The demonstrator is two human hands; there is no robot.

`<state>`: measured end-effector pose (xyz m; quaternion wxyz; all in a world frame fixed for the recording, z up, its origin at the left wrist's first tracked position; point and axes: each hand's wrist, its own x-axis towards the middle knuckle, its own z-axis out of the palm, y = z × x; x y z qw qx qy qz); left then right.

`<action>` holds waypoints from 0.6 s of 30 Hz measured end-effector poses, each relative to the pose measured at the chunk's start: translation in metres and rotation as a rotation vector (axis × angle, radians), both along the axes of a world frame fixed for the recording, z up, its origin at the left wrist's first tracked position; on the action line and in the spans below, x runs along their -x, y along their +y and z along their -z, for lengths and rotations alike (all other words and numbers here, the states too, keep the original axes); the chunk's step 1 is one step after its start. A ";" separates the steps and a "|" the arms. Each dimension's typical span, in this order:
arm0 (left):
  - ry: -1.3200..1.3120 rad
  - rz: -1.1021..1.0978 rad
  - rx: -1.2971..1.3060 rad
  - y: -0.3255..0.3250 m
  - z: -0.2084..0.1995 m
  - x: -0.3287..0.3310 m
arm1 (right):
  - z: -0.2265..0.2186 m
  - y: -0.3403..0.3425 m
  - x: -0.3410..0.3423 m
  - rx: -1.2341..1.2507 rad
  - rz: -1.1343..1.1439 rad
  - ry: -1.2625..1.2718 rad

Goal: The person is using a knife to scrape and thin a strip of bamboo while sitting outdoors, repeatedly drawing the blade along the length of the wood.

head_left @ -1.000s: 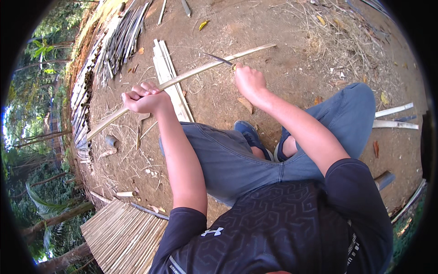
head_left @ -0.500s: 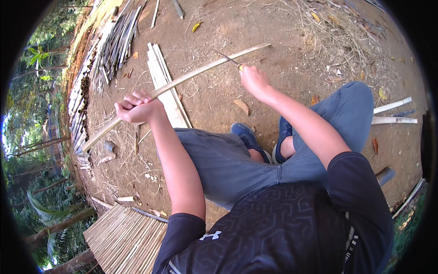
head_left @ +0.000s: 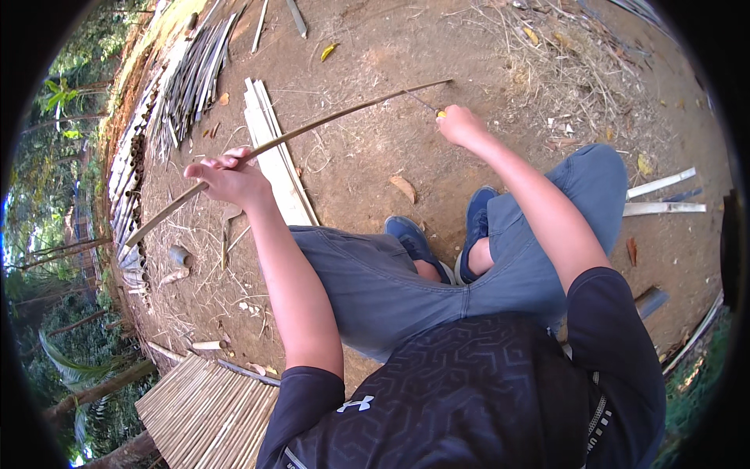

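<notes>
A long, thin bamboo strip point(head_left: 336, 116) slants across in front of me, its far end up to the right and its near end low at the left. My left hand point(head_left: 228, 181) holds it toward the near end, the strip lying between thumb and fingers in a loose grip. In my right hand point(head_left: 462, 127) is a knife point(head_left: 422, 102) with a yellow handle, fingers closed round it. Its thin blade points up and left toward the strip's far part; whether blade and strip touch, I cannot tell.
Pale split bamboo slats point(head_left: 273, 160) lie on the dirt beyond my left forearm. A stack of dark strips point(head_left: 195, 78) is at the far left, a slatted bamboo panel point(head_left: 207, 410) at the near left. Dry fibres point(head_left: 562, 70) litter the far right; more strips point(head_left: 664, 208) lie beside my right knee.
The strip has turned from its broad pale face to a darker, narrower side. My left fingers have loosened on it. The knife in my right hand has shifted to the right.
</notes>
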<state>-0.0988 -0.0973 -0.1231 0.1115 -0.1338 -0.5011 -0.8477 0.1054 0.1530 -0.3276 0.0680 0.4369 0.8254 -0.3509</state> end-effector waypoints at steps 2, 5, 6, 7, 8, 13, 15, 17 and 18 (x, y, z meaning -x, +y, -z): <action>0.054 0.097 0.148 0.014 0.013 -0.007 | -0.011 0.004 -0.008 0.021 -0.026 0.034; 0.069 0.230 0.127 0.035 0.025 -0.017 | -0.040 0.001 -0.014 0.132 -0.029 0.128; 0.076 0.257 0.108 0.039 0.028 -0.020 | -0.051 -0.004 -0.015 0.173 -0.062 0.197; 0.067 0.267 0.092 0.043 0.028 -0.024 | -0.062 -0.013 -0.015 0.209 -0.061 0.230; 0.075 0.263 0.082 0.044 0.028 -0.027 | -0.074 -0.024 -0.015 0.242 -0.044 0.266; 0.083 0.239 0.086 0.037 0.015 -0.044 | -0.121 -0.079 -0.023 -0.003 -0.153 0.583; 0.078 0.279 0.062 0.033 0.011 -0.048 | -0.134 -0.079 -0.021 0.059 -0.121 0.436; -0.002 0.269 0.062 0.030 0.010 -0.050 | -0.142 -0.078 -0.019 0.040 -0.091 0.297; -0.088 0.226 0.057 0.029 0.010 -0.050 | -0.144 -0.077 -0.019 0.051 -0.152 0.328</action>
